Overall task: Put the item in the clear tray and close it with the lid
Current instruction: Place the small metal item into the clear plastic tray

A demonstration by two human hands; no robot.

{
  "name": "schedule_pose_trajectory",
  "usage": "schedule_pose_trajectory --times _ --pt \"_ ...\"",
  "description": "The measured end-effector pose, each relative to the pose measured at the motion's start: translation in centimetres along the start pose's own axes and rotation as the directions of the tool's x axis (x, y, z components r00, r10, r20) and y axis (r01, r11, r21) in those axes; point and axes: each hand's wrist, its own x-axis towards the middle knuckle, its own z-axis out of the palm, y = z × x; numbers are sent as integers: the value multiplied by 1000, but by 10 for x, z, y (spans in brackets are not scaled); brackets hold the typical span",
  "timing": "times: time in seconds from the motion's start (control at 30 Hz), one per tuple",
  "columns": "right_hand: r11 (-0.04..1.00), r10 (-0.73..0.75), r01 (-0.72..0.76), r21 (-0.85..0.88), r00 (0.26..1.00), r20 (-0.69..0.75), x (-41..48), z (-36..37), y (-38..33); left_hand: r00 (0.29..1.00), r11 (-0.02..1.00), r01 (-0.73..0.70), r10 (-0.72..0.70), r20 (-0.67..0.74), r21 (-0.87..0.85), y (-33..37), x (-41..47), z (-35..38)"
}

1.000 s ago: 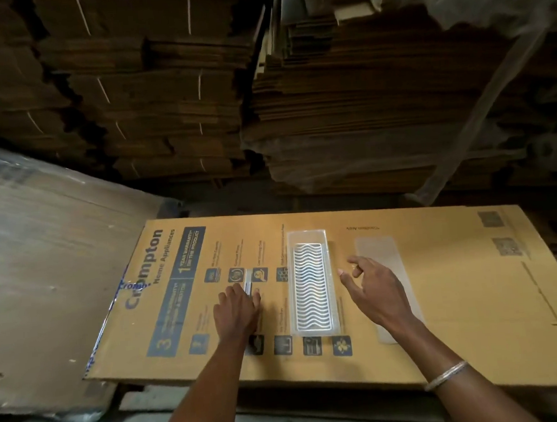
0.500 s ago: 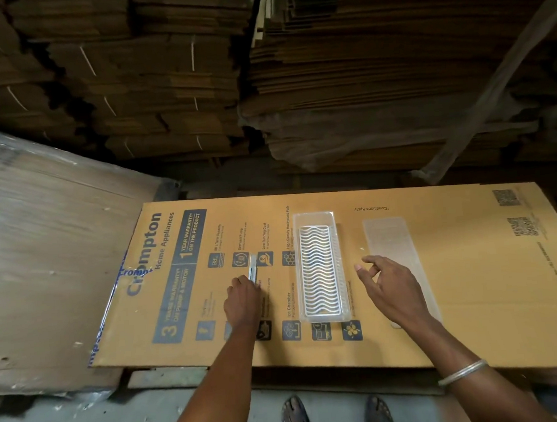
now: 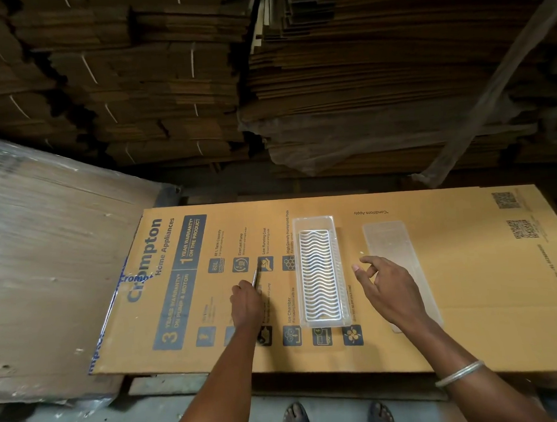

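Since the earlier frame the left hand (image 3: 245, 303) has tilted the item (image 3: 257, 275), a slim silvery strip, so its far end now stands off the printed carton (image 3: 440, 282); the right hand (image 3: 389, 288) has shifted little. Left grip is closed on the near end of the item, pinched between fingertips. Item lies left of the tray (image 3: 321, 270), near but apart from it, over the carton's printed icons. Tray sits open, a white wavy-patterned insert on its floor. Lid (image 3: 388, 239) lies flat to the right of the tray, partly under the right hand, whose grip is open and empty, fingers spread, hovering between tray and lid. Judged step: pick-up of the item, placement not yet done. Next move calls for carrying the strip rightward, aligned lengthwise with the tray, then fetching the lid.
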Motion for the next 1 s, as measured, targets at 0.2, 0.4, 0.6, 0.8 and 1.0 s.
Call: schedule_pose_trajectory --times 0.2,0.4,0.6,0.8,1.0 --pt "1000 -6 6 20 1000 -18 1 -4 2 999 906 18 2 49 -422 5 0 -7" --pt "999 -9 11 41 1000 -30 1 -6 3 981 525 39 141 132 -850 25 -13 -26" --pt "998 -26 28 58 999 -29 1 -7 -3 966 470 -27 238 98 -882 43 -27 -33" --pt "996 -41 44 73 998 -43 2 -12 -7 939 488 -45 319 131 -871 57 -38 -40" --pt "995 -47 51 84 998 -47 1 -16 -7 907 405 20 377 186 -914 68 -44 -51"
